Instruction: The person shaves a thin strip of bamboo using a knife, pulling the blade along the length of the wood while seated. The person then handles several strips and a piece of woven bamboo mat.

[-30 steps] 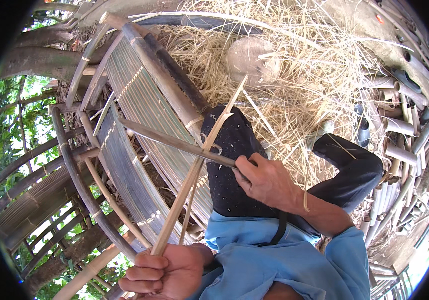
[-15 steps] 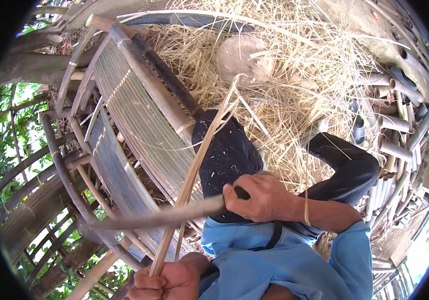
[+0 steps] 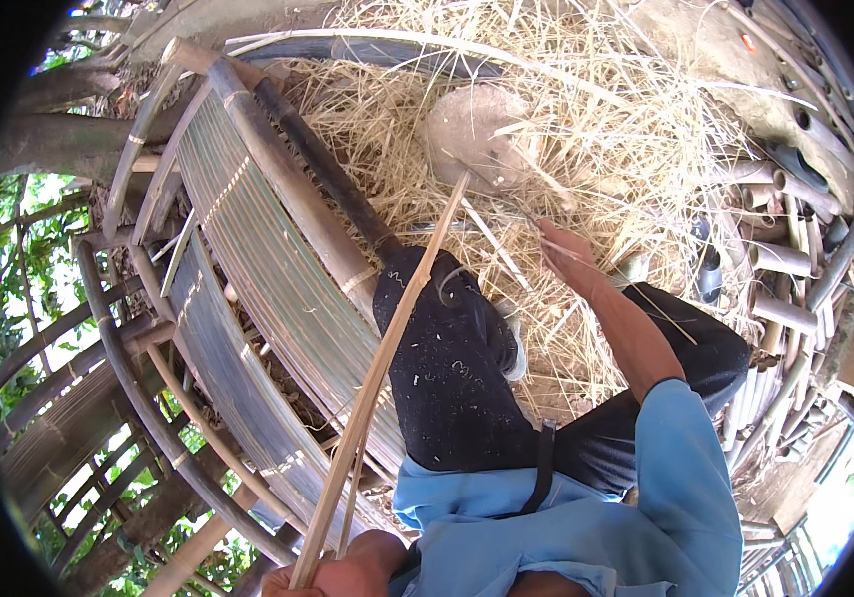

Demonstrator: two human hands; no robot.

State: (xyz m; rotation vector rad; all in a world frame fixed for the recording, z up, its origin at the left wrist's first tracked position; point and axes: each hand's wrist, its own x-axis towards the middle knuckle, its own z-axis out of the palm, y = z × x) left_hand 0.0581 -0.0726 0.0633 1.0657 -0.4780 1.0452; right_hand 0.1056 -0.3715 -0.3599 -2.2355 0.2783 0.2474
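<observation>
Low in the picture, my left hand (image 3: pixel 335 577) is closed around the lower end of a long, pale split bamboo strip (image 3: pixel 372 383). The strip slants up and away across my left thigh, with a thinner sliver alongside near my hand. My right hand (image 3: pixel 566 251) reaches far forward over the straw-like shavings, its fingers wrapped round a knife (image 3: pixel 495 191). The blade shows as a thin dark line, pointing up and left just beyond the strip's far tip. My fingers partly hide the handle.
A round, flat-topped block (image 3: pixel 477 129) stands among pale bamboo shavings (image 3: pixel 626 149). A slatted bamboo bench (image 3: pixel 258 219) lies along my left. Cut bamboo tubes (image 3: pixel 785 259) are piled at the right. My dark trousers (image 3: pixel 447 388) carry small shavings.
My right hand has swung the knife forward and away from beside my waist to near the strip's far end. My left hand stays low, still holding the strip; curled fibres no longer hang there.
</observation>
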